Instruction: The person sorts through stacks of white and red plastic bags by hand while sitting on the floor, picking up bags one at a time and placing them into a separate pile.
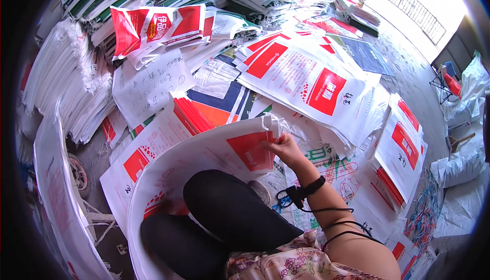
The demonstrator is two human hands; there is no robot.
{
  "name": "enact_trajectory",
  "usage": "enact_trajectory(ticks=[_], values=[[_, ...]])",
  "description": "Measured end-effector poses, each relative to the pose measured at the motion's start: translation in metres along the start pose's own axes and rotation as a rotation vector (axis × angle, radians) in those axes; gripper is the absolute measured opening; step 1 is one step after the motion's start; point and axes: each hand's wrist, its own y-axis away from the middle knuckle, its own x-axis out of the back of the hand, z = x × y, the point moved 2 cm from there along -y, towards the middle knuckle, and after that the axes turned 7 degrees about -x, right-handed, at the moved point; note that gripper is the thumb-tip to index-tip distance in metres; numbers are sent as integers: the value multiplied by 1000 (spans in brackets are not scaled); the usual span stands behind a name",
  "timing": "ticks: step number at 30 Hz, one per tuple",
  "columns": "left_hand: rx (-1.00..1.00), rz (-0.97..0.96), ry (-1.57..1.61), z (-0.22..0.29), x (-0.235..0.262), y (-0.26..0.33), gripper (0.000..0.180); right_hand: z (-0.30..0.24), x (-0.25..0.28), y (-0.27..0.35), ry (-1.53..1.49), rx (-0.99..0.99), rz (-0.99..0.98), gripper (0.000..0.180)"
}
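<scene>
**Woven sack pinched at its frayed edge**

Fingers of the right hand (284, 147) were pressed together on the top corner of a white woven sack (204, 153) with a red printed panel, pinching it just beside the loose threads at its mouth. That sack curved over the person's black-clad knees (229, 213), its lower part bending round to the left. The left hand was out of sight, so its grip could not be told. A black strap (306, 191) with a trailing cord circled the right wrist. Around the sack lay flat stacks of similar white-and-red bags (316, 83), a sheet with handwriting (150, 86), and bundled white sacks (66, 86) at the left. A concrete floor (413, 76) showed at the upper right.
</scene>
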Motion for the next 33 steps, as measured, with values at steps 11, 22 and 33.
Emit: enact_trajectory(ticks=[11,22,33], values=[[-103,-84,-421,-4,35,7,21,2,-1,8,-3,9,16,24],[386,-496,-1505,-23,188,24,58,3,-3,-14,267,-60,2,21],[982,-604,-1718,-2,286,74,37,38,61,-36,254,151,202,41]])
